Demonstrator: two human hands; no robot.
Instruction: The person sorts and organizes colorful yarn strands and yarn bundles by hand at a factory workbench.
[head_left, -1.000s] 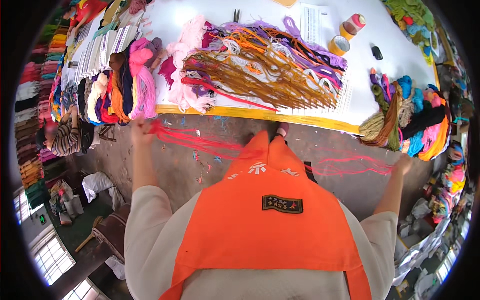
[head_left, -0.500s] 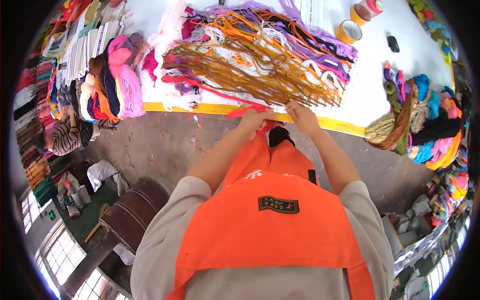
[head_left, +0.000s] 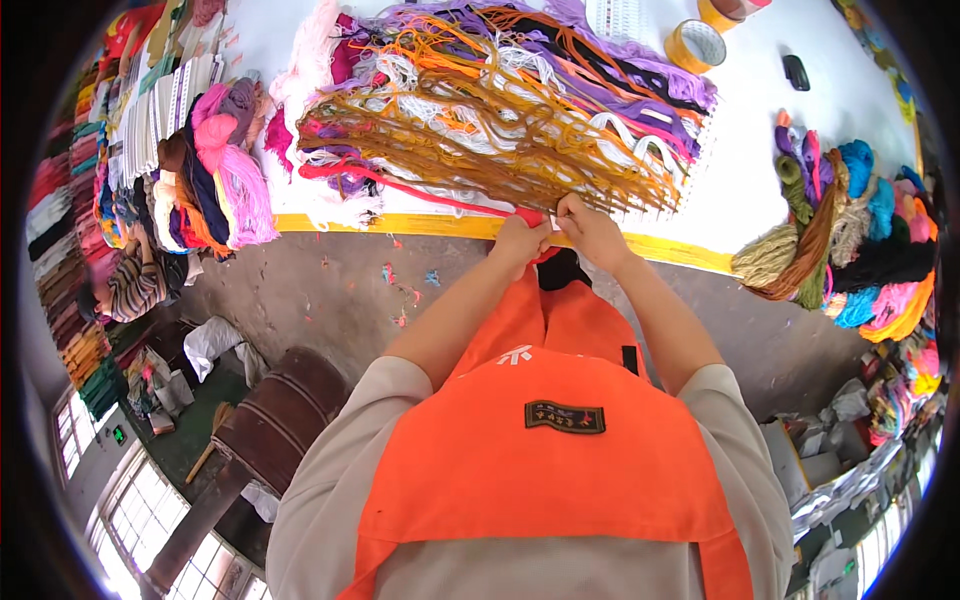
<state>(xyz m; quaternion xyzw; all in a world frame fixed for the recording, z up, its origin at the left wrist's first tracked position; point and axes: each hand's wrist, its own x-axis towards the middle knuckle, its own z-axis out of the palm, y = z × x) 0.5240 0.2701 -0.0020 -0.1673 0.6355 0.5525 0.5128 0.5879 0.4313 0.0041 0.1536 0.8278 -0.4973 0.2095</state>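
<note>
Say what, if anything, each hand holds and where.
The left hand grips red yarn partway along, red showing above and below; whether the right hand holds any cannot be told.

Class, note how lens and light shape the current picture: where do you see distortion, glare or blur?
Head view: black corners surround a rounded image, and the table's yellow edge bends; head view: the lower-left windows glare white; head view: left hand and right hand look fairly clear.

the left hand (head_left: pixel 522 243) and right hand (head_left: pixel 592 234), wide apart a second ago, now sit close together by the table edge (head_left: pixel 400 223), red yarn (head_left: pixel 529 215) bunched up.
</note>
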